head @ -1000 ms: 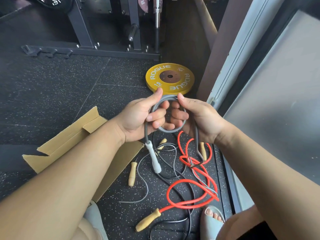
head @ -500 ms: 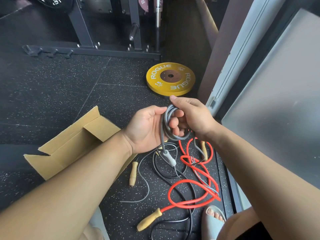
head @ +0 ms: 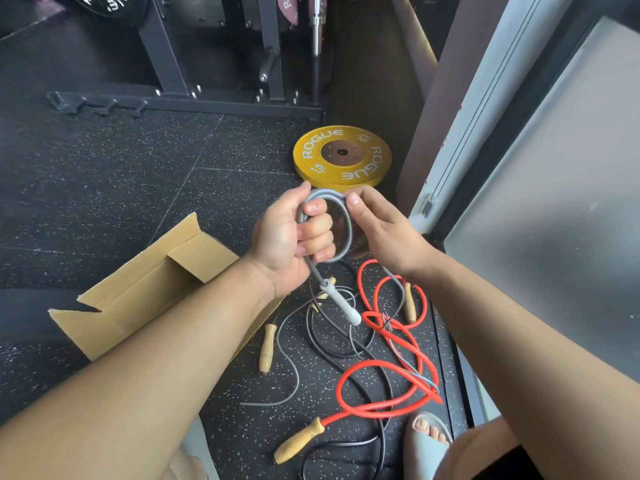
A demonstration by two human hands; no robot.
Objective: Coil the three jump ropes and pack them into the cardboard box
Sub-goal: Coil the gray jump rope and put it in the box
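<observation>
The box [head: 138, 292] lies open on the floor, down-left of the left grip [head: 287, 237], which is curled round the coiled grey rope [head: 347, 233]. The right grip [head: 377, 230] pinches the coil's top. The red rope [head: 391, 372] sprawls below, and a wall stands close on the right.

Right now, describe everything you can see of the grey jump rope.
The grey jump rope is a smooth, rubbery-looking cord, partly wound into a few loops held upright. The left hand grips the loops; the right hand pinches their top. One pale grey handle hangs below the left hand. Its loose length trails down to the floor.
</observation>
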